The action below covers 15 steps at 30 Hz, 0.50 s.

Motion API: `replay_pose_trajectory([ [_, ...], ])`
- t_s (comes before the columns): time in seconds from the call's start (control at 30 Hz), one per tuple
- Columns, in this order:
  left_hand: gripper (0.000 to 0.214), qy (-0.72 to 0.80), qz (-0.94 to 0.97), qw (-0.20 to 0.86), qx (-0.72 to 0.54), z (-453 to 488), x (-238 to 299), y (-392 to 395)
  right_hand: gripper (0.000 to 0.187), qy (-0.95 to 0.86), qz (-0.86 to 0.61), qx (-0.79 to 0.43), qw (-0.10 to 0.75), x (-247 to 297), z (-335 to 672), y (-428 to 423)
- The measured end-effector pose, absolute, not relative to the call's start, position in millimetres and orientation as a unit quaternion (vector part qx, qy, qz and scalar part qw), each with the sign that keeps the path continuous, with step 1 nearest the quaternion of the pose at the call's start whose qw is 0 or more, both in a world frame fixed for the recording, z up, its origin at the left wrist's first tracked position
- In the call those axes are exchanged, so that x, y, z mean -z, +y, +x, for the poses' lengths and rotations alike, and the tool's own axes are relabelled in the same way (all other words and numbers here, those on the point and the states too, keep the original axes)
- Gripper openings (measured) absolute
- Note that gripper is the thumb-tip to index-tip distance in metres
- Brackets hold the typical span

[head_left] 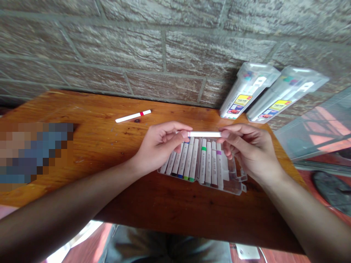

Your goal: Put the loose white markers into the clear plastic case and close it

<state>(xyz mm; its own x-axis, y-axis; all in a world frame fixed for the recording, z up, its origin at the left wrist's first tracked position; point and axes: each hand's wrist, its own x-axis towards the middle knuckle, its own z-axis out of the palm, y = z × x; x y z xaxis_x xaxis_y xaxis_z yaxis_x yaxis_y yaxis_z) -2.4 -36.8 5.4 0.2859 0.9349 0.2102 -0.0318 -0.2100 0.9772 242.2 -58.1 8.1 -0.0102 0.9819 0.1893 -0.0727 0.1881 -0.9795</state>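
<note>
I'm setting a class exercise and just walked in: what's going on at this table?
A person's left hand and right hand hold a white marker by its ends, near the far edge of an open clear plastic marker case. More markers lie side by side in the case. A red-banded marker lies apart on the wooden table, and two more marker cases stand near the wall.

On the table [175,208] before you lies the case [233,187], with markers [203,162] in it; above its far edge, the held marker [204,134] spans your left hand [156,149] and right hand [252,149]. Behind, leftward, lies a loose marker [133,116]; rightward, two containers [248,87] stand before the wall [142,47].
</note>
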Motion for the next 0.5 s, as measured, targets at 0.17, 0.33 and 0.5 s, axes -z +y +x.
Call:
replay_pose_trajectory([
  [0.17,0.021,0.337,0.617,0.519,-0.487,-3.5,-6.4,-38.0,0.011,-0.519,-0.435,-0.475,0.562,-5.7,243.9,-54.7],
  [0.33,0.027,0.292,0.606,0.547,-0.498,-5.6,-2.5,-36.8,0.013,-0.491,-0.445,-0.493,0.564,-7.0,244.9,-52.6],
  [0.5,0.030,0.251,0.599,0.581,-0.491,-8.0,2.6,-36.4,0.016,-0.451,-0.460,-0.515,0.565,-12.5,243.4,-52.3],
])
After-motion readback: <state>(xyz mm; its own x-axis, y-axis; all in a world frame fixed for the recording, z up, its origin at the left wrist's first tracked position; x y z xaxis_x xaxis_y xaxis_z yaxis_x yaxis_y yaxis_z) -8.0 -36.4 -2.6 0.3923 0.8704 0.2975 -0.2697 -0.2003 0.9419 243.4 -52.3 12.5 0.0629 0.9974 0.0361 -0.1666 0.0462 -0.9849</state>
